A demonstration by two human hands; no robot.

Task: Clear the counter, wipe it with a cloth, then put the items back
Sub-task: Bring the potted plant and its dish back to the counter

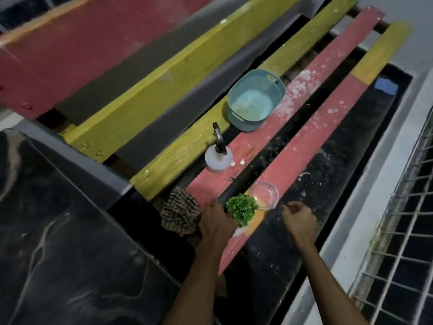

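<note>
We count one teal basin (255, 99), one pump bottle (219, 158), one clear bowl (264, 194), one small plant (241, 208), one checked cloth (179, 211).

A dark marbled slab (58, 242) is filling the lower left of the frame, pale veins running across it. Along the right edge a white ledge (365, 231) is running diagonally, with a white metal grille (403, 242) sitting just beyond it in the lower right. A small blue object (385, 86) is lying in shadow at the upper right, below a pale wall (419, 38).
</note>
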